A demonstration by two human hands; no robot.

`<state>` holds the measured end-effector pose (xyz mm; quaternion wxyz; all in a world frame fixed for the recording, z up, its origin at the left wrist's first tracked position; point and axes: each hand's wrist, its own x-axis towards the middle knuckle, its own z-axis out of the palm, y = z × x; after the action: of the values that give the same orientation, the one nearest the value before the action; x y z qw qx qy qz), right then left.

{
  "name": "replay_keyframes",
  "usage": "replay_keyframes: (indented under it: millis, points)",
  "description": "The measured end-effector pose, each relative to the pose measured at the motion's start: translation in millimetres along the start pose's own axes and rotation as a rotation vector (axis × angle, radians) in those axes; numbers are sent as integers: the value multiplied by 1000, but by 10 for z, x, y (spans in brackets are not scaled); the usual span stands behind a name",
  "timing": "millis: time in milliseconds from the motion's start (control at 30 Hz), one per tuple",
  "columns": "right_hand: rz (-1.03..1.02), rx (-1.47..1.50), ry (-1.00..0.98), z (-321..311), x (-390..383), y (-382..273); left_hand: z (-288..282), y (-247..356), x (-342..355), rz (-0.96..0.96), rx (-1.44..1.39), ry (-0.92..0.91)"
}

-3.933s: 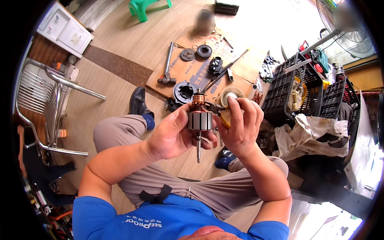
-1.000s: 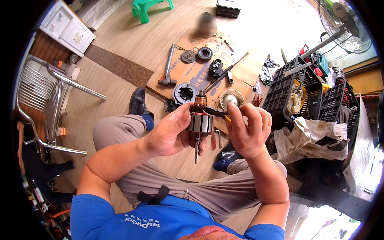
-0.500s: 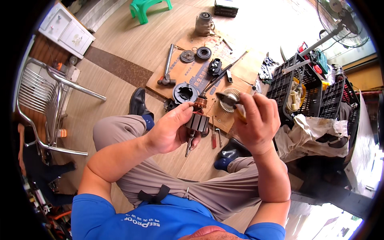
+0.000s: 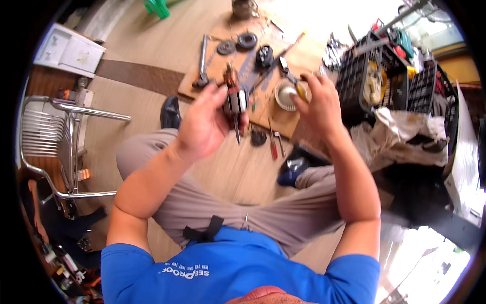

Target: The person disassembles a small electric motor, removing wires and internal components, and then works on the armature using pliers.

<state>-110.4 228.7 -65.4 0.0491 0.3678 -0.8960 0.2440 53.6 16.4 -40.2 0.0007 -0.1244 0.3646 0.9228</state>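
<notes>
The left hand (image 4: 205,119) has its fingers clamped around a motor armature (image 4: 235,99) – raised between the forearms, copper end pointing away from the body. The right hand (image 4: 324,104), apart from it, grips a yellow-handled tool (image 4: 301,91) between thumb and fingers – beside, in view, a pale fan wheel (image 4: 283,97) on the cardboard sheet (image 4: 277,121).
</notes>
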Motion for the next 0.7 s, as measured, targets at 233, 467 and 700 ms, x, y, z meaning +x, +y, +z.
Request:
replay_keyframes:
  millis: [233,467,700]
  points:
    - [297,-134,-793,1087,-406,1098,110,246,72,86,-94,-104]
    - [335,-526,-1329,1679,-935,1115,66,457,76,284,78,-202]
    - [637,-353,-843,2420,-1103,970,-23,500,146,313,37,-165]
